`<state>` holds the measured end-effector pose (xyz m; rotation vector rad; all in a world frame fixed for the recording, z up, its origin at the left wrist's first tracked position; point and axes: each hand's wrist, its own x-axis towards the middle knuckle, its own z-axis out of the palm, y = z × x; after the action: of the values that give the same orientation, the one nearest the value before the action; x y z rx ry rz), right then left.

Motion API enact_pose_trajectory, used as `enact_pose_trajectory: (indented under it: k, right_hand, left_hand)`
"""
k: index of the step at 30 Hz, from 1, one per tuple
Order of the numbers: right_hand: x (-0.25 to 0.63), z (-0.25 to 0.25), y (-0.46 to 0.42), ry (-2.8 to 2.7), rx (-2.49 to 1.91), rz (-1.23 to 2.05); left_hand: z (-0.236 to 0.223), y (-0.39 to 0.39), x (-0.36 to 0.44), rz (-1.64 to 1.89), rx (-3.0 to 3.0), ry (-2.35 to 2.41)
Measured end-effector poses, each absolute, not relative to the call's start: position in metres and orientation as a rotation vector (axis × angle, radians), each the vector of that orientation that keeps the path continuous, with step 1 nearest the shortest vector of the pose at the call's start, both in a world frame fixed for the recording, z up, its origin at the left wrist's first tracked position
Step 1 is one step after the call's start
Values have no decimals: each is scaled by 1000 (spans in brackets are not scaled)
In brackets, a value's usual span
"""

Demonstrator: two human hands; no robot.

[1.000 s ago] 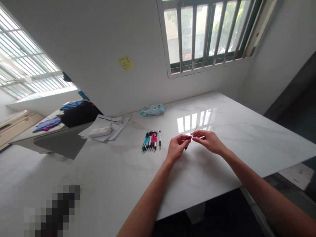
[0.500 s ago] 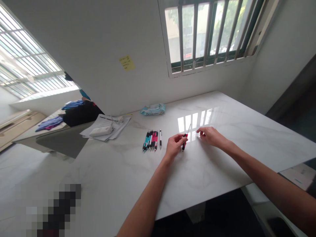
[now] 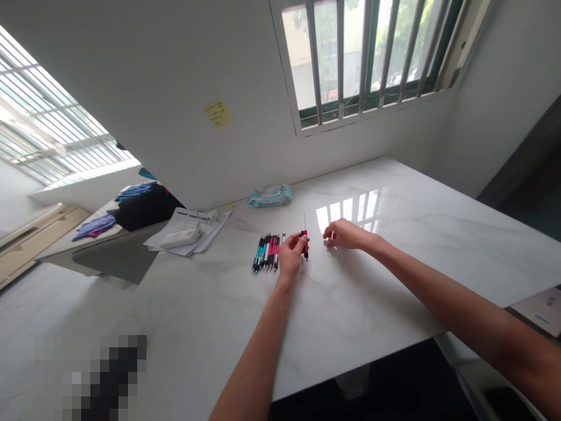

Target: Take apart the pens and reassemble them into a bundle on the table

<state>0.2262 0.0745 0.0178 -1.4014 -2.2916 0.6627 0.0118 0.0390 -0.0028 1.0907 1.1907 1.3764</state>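
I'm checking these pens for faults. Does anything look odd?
One does: the red-and-black pen in the left hand has a thin rod sticking out of its upper end. The pens lying in the row beside it show nothing like that, so it may be open or incomplete.

This looks like a room in a home doubling as a study: a white marble table (image 3: 372, 292), a yellow sticky note (image 3: 218, 114) on the wall, a barred window (image 3: 359, 58), and heaped blue and black clothes (image 3: 140, 204).

Head-worn view, forward and down onto left hand (image 3: 290, 256) and right hand (image 3: 345, 234)
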Motion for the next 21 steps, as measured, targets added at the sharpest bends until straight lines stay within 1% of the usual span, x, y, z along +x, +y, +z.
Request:
enact_pose_trajectory:
  k: [3, 5, 10, 16, 21]
  right_hand:
    - [220, 7, 69, -2396, -1312, 589]
    - [222, 0, 67, -2351, -1275, 600]
    - [238, -5, 74, -1851, -1156, 890]
    - [253, 7, 85, -1182, -1008, 1244]
    - [258, 12, 84, -1098, -922, 1385]
  left_hand:
    - [-4, 37, 13, 1332, 1166, 1198]
    - [-4, 34, 15, 1262, 1224, 1215]
    - [-6, 30, 17, 1064, 1335, 1197]
    - [-13, 31, 19, 1021, 1416, 1160]
    - [-11, 31, 21, 1022, 1370, 1165]
